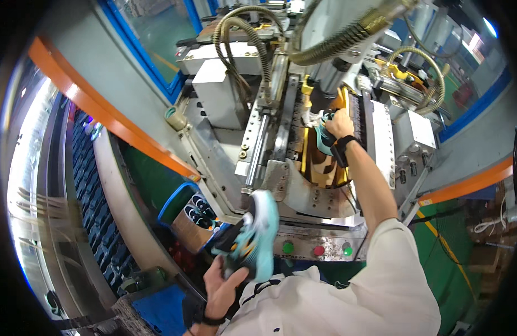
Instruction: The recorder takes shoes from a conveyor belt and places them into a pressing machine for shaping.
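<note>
My left hand (222,287) is closed round a sneaker (257,238) with a turquoise sole and a black, white and turquoise upper. It is held in front of the machine, heel end in my fingers, and is a little blurred. Inside the machine's central bay, my right hand (341,123) grips a second turquoise sneaker (325,137), which tilts between the yellow side plates (304,148). My fingers cover part of that shoe's upper. Below it shows a brownish bottom of the bay (324,168).
Corrugated hoses (253,25) arch over the machine. A control panel (303,250) with green and red buttons runs along its front. At left, a blue crate (163,210) holds dark shoes beside a conveyor (99,190). Orange-edged guards (113,123) flank both sides.
</note>
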A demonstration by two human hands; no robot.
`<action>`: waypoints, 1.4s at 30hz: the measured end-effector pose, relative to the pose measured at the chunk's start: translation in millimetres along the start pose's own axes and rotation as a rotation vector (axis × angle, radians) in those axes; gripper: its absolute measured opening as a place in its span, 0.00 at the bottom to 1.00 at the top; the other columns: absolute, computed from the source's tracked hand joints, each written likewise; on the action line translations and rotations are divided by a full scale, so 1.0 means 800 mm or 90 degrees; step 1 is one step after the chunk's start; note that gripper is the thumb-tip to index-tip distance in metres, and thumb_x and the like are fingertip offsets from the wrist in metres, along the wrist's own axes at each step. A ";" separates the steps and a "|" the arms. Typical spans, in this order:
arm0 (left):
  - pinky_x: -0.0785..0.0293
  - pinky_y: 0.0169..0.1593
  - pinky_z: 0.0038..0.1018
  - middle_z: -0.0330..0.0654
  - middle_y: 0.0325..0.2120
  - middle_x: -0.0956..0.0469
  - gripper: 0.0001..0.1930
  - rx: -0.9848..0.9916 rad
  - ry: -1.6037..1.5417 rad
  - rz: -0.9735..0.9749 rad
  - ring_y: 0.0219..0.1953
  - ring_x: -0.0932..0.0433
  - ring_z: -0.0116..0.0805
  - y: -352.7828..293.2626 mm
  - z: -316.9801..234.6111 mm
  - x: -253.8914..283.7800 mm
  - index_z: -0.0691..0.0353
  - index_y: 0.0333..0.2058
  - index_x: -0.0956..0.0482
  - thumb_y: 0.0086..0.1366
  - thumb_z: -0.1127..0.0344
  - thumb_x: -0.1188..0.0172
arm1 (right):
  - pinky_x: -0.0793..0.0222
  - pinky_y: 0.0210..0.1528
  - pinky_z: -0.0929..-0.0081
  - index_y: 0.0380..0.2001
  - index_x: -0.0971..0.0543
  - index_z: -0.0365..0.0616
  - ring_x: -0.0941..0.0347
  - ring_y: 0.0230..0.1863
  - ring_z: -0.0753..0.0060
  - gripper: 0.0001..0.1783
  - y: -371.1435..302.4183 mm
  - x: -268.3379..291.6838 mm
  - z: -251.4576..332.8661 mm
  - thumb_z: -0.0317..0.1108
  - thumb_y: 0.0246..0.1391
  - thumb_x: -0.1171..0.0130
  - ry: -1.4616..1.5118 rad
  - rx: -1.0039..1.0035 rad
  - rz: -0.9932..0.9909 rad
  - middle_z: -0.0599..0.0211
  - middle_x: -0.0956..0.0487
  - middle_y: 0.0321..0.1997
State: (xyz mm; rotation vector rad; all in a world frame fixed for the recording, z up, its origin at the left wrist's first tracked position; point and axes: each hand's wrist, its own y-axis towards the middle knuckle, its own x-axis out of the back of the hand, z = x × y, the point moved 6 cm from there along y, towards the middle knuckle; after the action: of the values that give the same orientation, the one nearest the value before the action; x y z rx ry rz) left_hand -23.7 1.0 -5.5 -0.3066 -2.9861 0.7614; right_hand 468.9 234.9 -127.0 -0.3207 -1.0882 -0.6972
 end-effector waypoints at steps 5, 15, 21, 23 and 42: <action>0.27 0.43 0.21 0.38 0.40 0.22 0.22 -0.055 -0.195 -0.234 0.38 0.23 0.26 -0.071 0.052 0.074 0.68 0.52 0.28 0.60 0.70 0.36 | 0.25 0.46 0.50 0.48 0.38 0.39 0.20 0.41 0.39 0.23 -0.017 -0.056 0.033 0.37 0.54 0.45 -0.011 -0.061 -0.071 0.36 0.20 0.41; 0.24 0.53 0.32 0.45 0.46 0.22 0.19 -0.011 -0.471 -0.392 0.47 0.21 0.34 -0.133 0.198 0.077 0.72 0.53 0.29 0.65 0.72 0.41 | 0.31 0.33 0.62 0.31 0.23 0.39 0.25 0.30 0.51 0.03 -0.407 0.047 0.125 0.26 0.54 0.44 0.287 0.442 0.253 0.53 0.22 0.29; 0.24 0.52 0.30 0.46 0.43 0.20 0.17 0.040 -0.541 -0.512 0.44 0.20 0.34 -0.205 0.307 0.057 0.74 0.49 0.26 0.64 0.72 0.39 | 0.31 0.44 0.57 0.34 0.24 0.42 0.29 0.44 0.49 0.05 -0.539 -0.161 0.049 0.29 0.52 0.42 0.132 0.804 0.336 0.55 0.25 0.37; 0.24 0.52 0.30 0.46 0.42 0.20 0.15 0.073 -0.503 -0.556 0.43 0.20 0.34 -0.226 0.344 0.057 0.74 0.48 0.25 0.64 0.73 0.39 | 0.33 0.41 0.58 0.33 0.26 0.42 0.30 0.39 0.50 0.05 -0.505 -0.226 -0.002 0.26 0.51 0.43 0.228 0.620 0.433 0.56 0.28 0.33; 0.25 0.42 0.35 0.47 0.31 0.21 0.23 0.263 -0.213 -1.386 0.37 0.21 0.41 -0.548 0.828 0.412 0.67 0.41 0.28 0.52 0.56 0.36 | 0.29 0.33 0.75 0.38 0.23 0.36 0.28 0.28 0.73 0.08 -0.952 0.120 0.636 0.25 0.54 0.39 0.319 1.219 0.524 0.62 0.24 0.29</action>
State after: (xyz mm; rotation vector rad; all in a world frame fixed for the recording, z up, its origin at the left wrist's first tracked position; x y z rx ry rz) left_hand -485.9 -620.0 -379.4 2.4573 -1.3750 0.7650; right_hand -360.7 -82.7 115.2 0.9812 -0.6307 1.0575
